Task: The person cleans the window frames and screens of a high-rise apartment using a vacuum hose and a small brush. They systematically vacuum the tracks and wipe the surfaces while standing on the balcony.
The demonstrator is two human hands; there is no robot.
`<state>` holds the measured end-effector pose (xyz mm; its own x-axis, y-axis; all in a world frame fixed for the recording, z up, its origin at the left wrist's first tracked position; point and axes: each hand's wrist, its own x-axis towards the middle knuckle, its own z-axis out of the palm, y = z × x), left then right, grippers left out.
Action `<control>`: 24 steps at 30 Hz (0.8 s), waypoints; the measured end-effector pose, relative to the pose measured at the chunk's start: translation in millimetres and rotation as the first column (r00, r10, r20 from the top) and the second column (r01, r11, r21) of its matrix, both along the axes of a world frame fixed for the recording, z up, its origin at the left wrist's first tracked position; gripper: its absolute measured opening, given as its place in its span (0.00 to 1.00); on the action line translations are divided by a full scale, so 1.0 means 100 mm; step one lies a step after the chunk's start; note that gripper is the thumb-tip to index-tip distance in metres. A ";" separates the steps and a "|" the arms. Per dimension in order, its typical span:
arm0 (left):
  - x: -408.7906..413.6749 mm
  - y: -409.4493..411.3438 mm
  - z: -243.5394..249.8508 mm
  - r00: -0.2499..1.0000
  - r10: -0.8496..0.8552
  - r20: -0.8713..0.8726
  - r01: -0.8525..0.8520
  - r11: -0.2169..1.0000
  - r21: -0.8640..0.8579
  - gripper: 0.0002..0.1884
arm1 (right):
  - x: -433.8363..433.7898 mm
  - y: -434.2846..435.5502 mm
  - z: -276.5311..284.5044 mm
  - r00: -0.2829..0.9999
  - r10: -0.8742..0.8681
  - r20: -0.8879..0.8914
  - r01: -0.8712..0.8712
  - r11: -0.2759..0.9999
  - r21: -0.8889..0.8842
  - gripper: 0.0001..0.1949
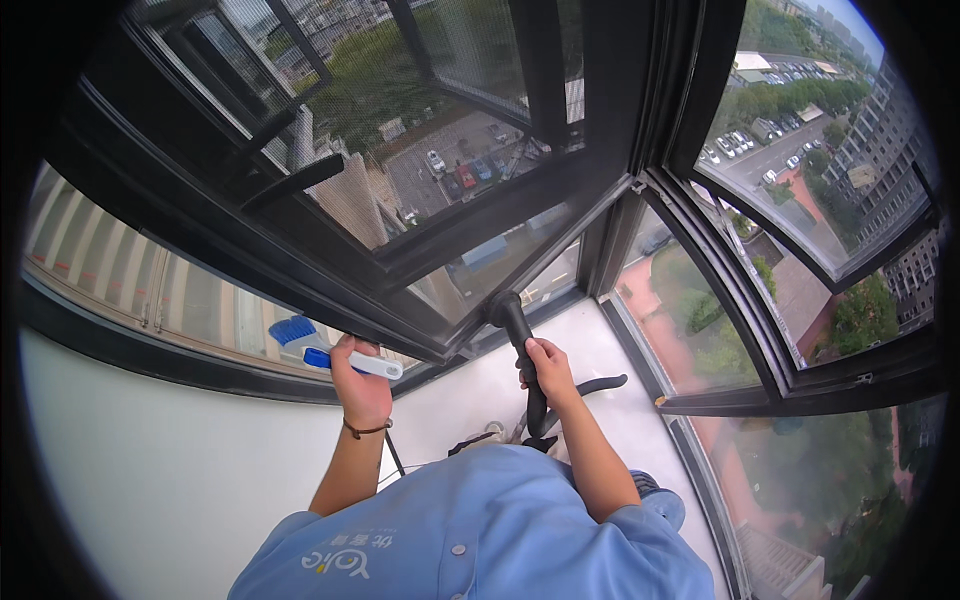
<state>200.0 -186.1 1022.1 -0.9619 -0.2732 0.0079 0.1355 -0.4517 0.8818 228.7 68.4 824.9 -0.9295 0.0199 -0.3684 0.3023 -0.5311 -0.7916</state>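
Observation:
My left hand holds a brush with blue bristles and a white-and-blue handle. The fingers of that hand reach up to the lower edge of a dark-framed window sash and partly hide behind it. Part of the brush handle passes behind my thumb. In my right hand is a black vacuum cleaner tube. Its round head lies against the lower edge of the sash, near the corner. Below my fist the tube bends into a black hose.
Another sash stands tilted outward at the right, high above parked cars and trees. Insect mesh covers the upper left pane. Black handles jut from the frame. A blue round object sits beside me on the white floor.

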 end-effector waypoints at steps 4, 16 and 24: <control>-0.01 0.12 0.02 0.996 0.086 -0.001 -0.086 0.996 0.009 0.18 | -0.42 0.69 -0.06 0.973 -0.227 0.034 0.228 0.973 -0.031 0.19; 0.21 0.34 0.01 0.981 0.184 0.063 -0.181 0.982 -0.049 0.15 | 0.12 0.11 0.11 0.986 0.166 -0.018 -0.162 0.979 0.124 0.16; 0.16 0.36 -0.04 0.971 0.240 0.020 -0.238 0.969 -0.069 0.15 | 0.28 0.07 0.00 0.742 0.667 -0.074 -0.390 0.519 0.760 0.23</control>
<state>216.0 -149.9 1018.2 -0.8690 -0.4948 0.0079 0.2076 -0.3501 0.9134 256.6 75.5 824.5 -0.8981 -0.4122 -0.1534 -0.0003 0.3493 -0.9370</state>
